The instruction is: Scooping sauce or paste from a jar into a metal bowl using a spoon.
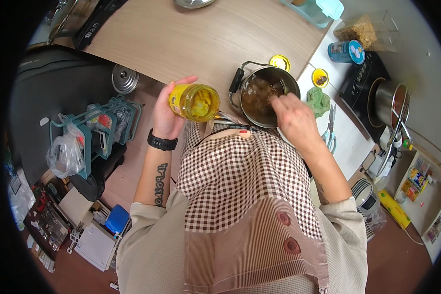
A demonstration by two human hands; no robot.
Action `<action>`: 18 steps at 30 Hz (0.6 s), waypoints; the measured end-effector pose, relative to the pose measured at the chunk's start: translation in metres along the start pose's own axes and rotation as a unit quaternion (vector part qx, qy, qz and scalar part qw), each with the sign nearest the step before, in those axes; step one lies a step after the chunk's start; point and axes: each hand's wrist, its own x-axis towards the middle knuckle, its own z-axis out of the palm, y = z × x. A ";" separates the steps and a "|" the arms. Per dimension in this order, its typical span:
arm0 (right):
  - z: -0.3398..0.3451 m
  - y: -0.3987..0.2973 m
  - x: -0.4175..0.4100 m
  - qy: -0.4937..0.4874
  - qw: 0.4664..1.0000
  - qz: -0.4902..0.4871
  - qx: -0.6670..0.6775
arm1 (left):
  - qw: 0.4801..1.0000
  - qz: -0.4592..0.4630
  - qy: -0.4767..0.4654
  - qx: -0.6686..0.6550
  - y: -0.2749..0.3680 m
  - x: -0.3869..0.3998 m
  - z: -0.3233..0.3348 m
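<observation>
My left hand (168, 114) holds an open glass jar (195, 103) with a yellow label, tilted so its mouth faces toward me. Yellow-green contents show inside the jar. My right hand (297, 119) reaches over the rim of a metal pot (298, 88) with a black-gripped handle, its fingertips down inside. Brown liquid (257, 93) with some froth fills the pot's lower part. Whether those fingers pinch anything is hidden by the hand and blur. Beyond the pot's rim lies a round yellow lid (280, 63), and another yellow lid (320, 78) with dark bits on it sits to the right.
Right of the pot are a green cloth (318, 102) and scissors (330, 128). An induction cooker (362, 82) carries a steel pot (387, 101) with utensils; a blue can (346, 52) stands behind. At left are a teal rack (90, 143) with plastic bags and a metal lid (125, 79).
</observation>
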 end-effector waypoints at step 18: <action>-0.018 -0.025 0.005 0.000 0.997 0.026 0.077 | 1.000 0.003 -0.020 0.006 -0.001 -0.002 -0.010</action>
